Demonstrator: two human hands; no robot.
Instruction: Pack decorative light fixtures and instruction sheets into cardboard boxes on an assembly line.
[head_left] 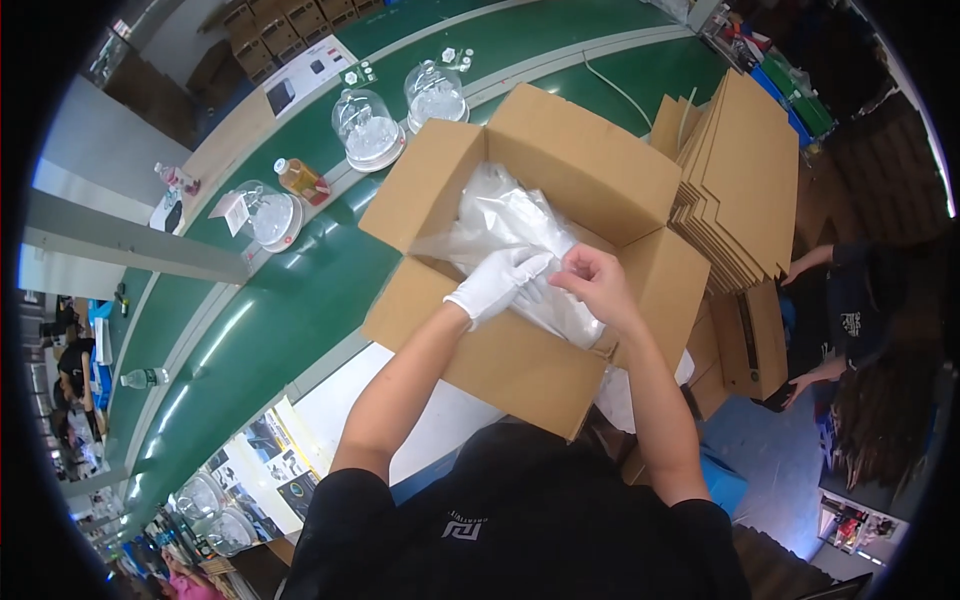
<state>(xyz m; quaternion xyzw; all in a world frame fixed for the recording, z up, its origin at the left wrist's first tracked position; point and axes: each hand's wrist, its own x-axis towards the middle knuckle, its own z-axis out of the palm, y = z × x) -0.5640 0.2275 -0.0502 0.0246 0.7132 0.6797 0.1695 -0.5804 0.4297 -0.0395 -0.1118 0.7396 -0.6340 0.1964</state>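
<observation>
An open brown cardboard box [500, 365] stands in front of me with its flaps folded outward. Inside it lies a clear, crinkled plastic bag [505, 210]; what the bag holds is hard to make out. My left hand [495, 285] wears a white glove and pinches the bag's loose film over the box. Close to its right, my bare right hand [598, 285] has thumb and fingers closed on the same film.
Clear domes on white bases [368, 130] and a drink bottle [301, 181] stand on the green conveyor [260, 315]. Flattened cardboard boxes [745, 190] lean at the right. Beyond them, a co-worker's hands [810, 262] are beside another carton [755, 340]. A grey post [130, 245] crosses the left.
</observation>
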